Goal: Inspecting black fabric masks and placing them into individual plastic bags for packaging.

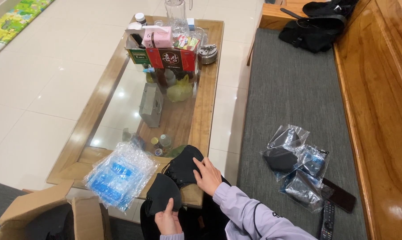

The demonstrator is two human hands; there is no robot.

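My left hand (167, 219) pinches the lower edge of a folded black face mask (161, 193) near the bottom of the view. My right hand (207, 175) rests with fingers spread on a second black mask (183, 165) lying on the near corner of the wooden coffee table (205, 111). The two masks overlap slightly. A pile of clear plastic wrappers with blue print (119, 174) lies on the table just left of my hands.
The glass-topped table holds boxes (170, 55), bottles and a clear jug (176, 13) at its far end. Right of me, a grey bench cushion (294, 89) carries bagged black masks (294, 164), a phone (341, 195), a remote (327, 220) and a black bag (316, 26). An open cardboard box (54, 213) stands bottom left.
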